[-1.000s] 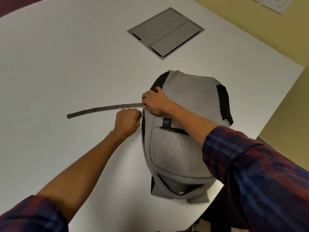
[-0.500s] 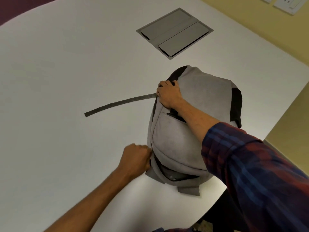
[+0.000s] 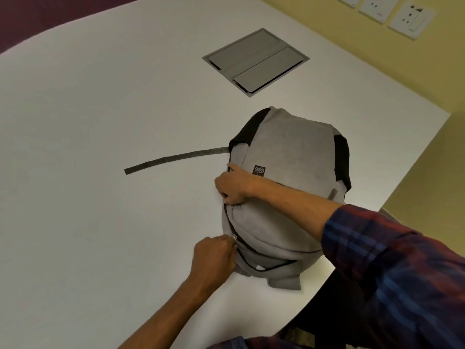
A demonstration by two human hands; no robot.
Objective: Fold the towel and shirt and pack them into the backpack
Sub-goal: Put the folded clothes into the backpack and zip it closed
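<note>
A grey backpack [image 3: 294,152] with black side panels lies on the white table [image 3: 100,172], its top end towards me. My left hand [image 3: 214,258] is closed on the metal zipper pull [image 3: 234,238] at the bag's left side near the top. My right hand [image 3: 235,186] pinches the fabric at the bag's left edge, further up the zipper line. A gap in the zipper shows at the bag's near end [image 3: 264,267]. No towel or shirt is in sight.
A grey strap [image 3: 176,158] from the backpack trails left across the table. A grey cable hatch [image 3: 255,61] is set into the table beyond the bag. The table's edge runs close on the right, by a yellow wall with sockets [image 3: 410,18].
My left hand has pulled the zipper pull from the bag's middle down its left side towards me. My right hand has shifted nearer along the same edge.
</note>
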